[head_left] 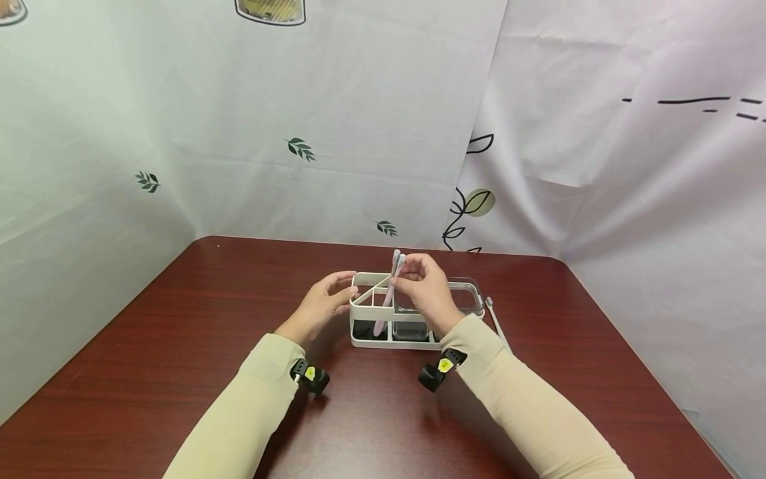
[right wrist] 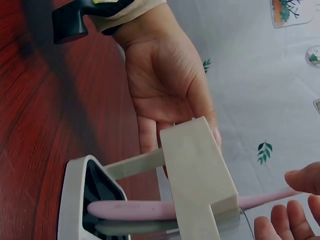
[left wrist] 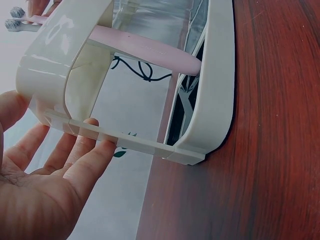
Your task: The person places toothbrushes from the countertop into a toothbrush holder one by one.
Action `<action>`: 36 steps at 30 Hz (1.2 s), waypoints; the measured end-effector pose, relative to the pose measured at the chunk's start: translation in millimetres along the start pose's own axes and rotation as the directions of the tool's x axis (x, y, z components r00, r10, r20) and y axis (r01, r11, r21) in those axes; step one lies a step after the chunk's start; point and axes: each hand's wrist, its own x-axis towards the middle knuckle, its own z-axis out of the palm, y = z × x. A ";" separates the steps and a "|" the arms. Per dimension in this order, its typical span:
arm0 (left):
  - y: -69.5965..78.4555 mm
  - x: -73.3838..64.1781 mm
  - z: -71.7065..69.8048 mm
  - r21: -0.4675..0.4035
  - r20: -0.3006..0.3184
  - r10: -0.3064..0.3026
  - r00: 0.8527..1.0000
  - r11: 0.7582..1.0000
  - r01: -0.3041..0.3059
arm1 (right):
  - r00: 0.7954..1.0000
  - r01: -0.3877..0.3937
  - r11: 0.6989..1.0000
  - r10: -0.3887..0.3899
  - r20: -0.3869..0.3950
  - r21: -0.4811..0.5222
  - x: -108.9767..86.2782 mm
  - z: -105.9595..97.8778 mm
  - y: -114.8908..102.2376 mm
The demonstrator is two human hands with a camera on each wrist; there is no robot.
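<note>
A white toothbrush holder with an upper frame, a lower tray and a clear container stands on the table. Two toothbrushes lean upright in its left end, heads above the frame: one has a pink handle, the other a greyish-green handle. The right hand pinches the pink toothbrush near its neck, between thumb and fingers. At the holder's left end, the left hand grips the frame, thumb at the upper rim and fingertips around the side post.
Another toothbrush lies on the table just right of the holder. The dark red wooden table reaches back to a pale patterned cloth hung behind and at both sides. Clear parts fill the holder's right end.
</note>
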 end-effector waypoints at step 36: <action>-1.5 1.3 0.3 -0.022 -0.005 -0.007 1.000 1.000 0.007 | 0.981 0.185 0.791 -0.187 0.058 -0.583 -3.1 -109.0 9.6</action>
